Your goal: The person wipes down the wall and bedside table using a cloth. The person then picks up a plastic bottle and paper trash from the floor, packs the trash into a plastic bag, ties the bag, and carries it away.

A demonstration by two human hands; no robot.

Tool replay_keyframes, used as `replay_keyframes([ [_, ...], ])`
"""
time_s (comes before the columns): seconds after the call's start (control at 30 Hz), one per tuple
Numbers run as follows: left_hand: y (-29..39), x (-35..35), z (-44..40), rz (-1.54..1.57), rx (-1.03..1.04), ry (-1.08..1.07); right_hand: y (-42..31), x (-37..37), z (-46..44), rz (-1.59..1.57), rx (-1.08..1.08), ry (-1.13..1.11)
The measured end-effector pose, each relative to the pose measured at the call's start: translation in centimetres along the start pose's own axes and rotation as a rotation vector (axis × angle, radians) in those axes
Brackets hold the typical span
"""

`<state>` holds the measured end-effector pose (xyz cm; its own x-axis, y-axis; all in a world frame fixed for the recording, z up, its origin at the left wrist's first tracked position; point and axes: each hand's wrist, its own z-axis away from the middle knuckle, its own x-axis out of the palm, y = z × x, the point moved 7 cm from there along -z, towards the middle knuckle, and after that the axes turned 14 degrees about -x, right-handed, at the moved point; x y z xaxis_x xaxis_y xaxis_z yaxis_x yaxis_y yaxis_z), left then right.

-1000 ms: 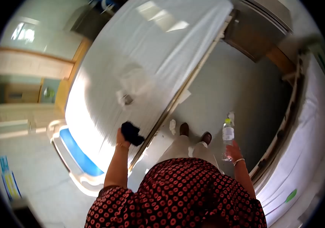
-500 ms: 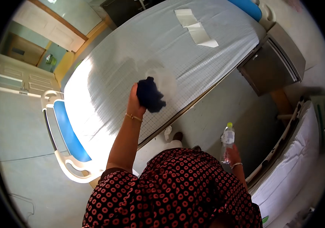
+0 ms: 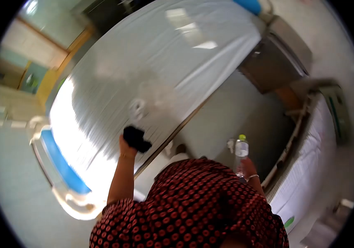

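My left hand [image 3: 127, 148] is closed around a crumpled dark cloth [image 3: 136, 139], held above the near side of the bed [image 3: 115, 53] with its pale sheet. Low at my right side, my right hand [image 3: 249, 167] grips a clear plastic bottle [image 3: 241, 149] with a yellow-green cap and a whitish label. The bottle is upright in the view. Beside it shows a small white crumpled thing [image 3: 230, 144]; whether it touches the bottle I cannot tell. A blurred white patch [image 3: 137, 108] appears on the sheet beyond the cloth.
White folded sheets [image 3: 191, 29] lie on the bed's far part. A blue and cream bed end board [image 3: 63, 161] stands at left. A metal-edged cabinet [image 3: 274, 62] is at upper right, and a second bed [image 3: 309, 165] with white bedding is at right.
My left hand has drawn back toward my body with the dark cloth, down and left in the view. The whole view has shifted and blurred. My right hand still holds the bottle.
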<state>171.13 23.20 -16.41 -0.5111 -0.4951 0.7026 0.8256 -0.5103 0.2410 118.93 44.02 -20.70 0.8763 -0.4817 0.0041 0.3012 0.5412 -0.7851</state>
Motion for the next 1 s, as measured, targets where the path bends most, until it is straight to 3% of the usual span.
replay_keyframes([
  [0.1,-4.2,0.9,-1.0,-0.015,-0.145,0.059,-1.7,1.1,0.7,-0.053,-0.005,0.037],
  [0.17,-6.6,2.5,-1.8,-0.24,-0.294,-0.05,-2.3,1.0,0.1,-0.057,-0.021,0.053],
  [0.27,-10.4,4.4,-2.6,-0.079,-0.406,0.097,-3.1,2.1,0.6,-0.072,0.003,0.08],
  [0.37,-13.2,8.3,-3.2,-0.177,-0.481,0.065,-4.4,1.5,0.2,-0.055,-0.017,0.121],
  [0.4,-14.2,8.8,-4.5,-0.205,-0.507,-0.068,-4.6,1.4,0.4,-0.151,-0.033,0.112],
  [0.67,-19.3,17.2,-8.0,-0.348,-0.505,-0.174,-4.5,-4.1,-4.9,-0.349,0.024,0.123],
  [0.77,-21.4,19.9,-9.8,-0.376,-0.46,-0.19,-6.2,-7.5,-8.7,-0.395,-0.04,0.109],
  [0.87,-23.7,22.9,-11.0,-0.364,-0.414,-0.123,-7.2,-11.3,-11.1,-0.329,0.05,0.072],
  [1.0,-28.1,27.3,-15.9,-0.378,-0.402,-0.186,-11.7,-16.2,-12.6,-0.337,-0.001,0.164],
])
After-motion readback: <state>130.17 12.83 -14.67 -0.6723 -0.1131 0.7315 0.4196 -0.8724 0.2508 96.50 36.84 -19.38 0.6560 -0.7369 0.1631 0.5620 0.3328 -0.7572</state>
